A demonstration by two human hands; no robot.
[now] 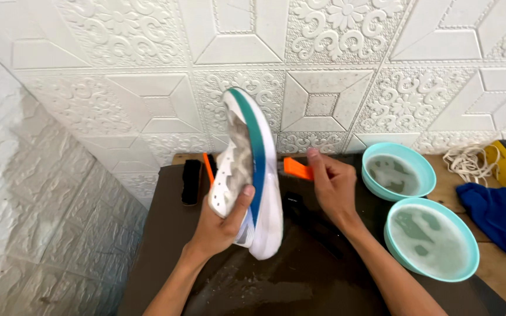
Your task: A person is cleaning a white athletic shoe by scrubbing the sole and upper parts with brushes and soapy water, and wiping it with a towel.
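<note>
Shoe: a white sneaker [252,169] with a teal stripe along its sole edge, held upright at the centre of the frame, toe up, above the dark mat [300,275]; its upper looks wet and soapy.
Left hand: the left hand [221,225] is wrapped around the shoe's lower half, thumb pressed on the side, fingers hidden behind.
Right hand: the right hand [332,187] sits just right of the shoe, fingers curled over the orange brush handle [297,168]; whether it fully grips it I cannot tell.
Doing it well: a judgement only, but a firm hold low on the shoe, tilted over the mat, should keep drips off the wood.
Bowls: two teal bowls [431,240] of cloudy, sudsy water stand at the right, one behind the other.
Brush: a black brush [191,181] lies at the mat's upper left edge.
Cloth: a blue cloth [499,216] lies at the far right of the desk [499,275], with white laces [469,161] behind it.
Wall: white embossed panels [323,58] fill the top of the frame.
</note>
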